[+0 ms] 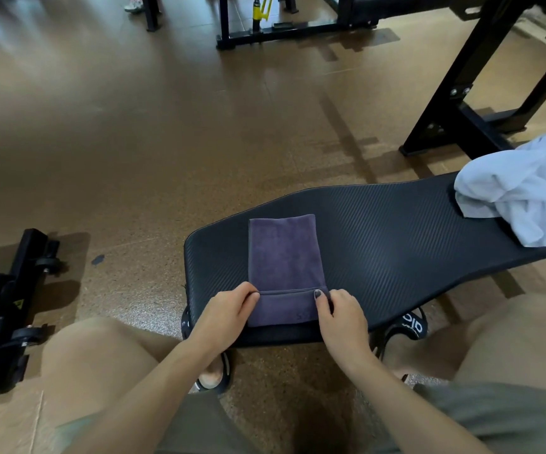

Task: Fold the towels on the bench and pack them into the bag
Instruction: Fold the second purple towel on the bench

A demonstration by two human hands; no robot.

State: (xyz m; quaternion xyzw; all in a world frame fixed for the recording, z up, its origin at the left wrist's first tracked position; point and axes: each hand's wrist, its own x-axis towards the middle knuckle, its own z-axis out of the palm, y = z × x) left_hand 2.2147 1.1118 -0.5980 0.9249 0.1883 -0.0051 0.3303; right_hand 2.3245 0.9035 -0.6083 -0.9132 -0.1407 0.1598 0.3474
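The dark purple terry towel [285,257], folded into a narrow rectangle, lies flat on the near end of the black ribbed padded bench [389,244], its long side running from six o'clock toward twelve. Its nearest part is turned up over itself, making a short flap whose edge crosses the cloth from side to side. My left hand [224,314] sits at the flap's nine o'clock end, fingers curled over the towel's edge and pinching the fold there. My right hand [342,314] sits at the three o'clock end, thumb with a dark-painted nail on top of the flap and fingers bent around the side, gripping the cloth as well. Both hands rest on the bench pad, just beside each other with the flap between them. At about two o'clock from the towel, well apart at the bench's far end, a crumpled pale blue-white cloth [524,188] lies in a heap. My knees in olive shorts [507,417] frame the bench, and black slide sandals [412,326] show beneath it on the brown speckled floor [134,142]. Black steel gym frames [468,93] stand at one o'clock, and a low black bar [6,309] lies at nine.
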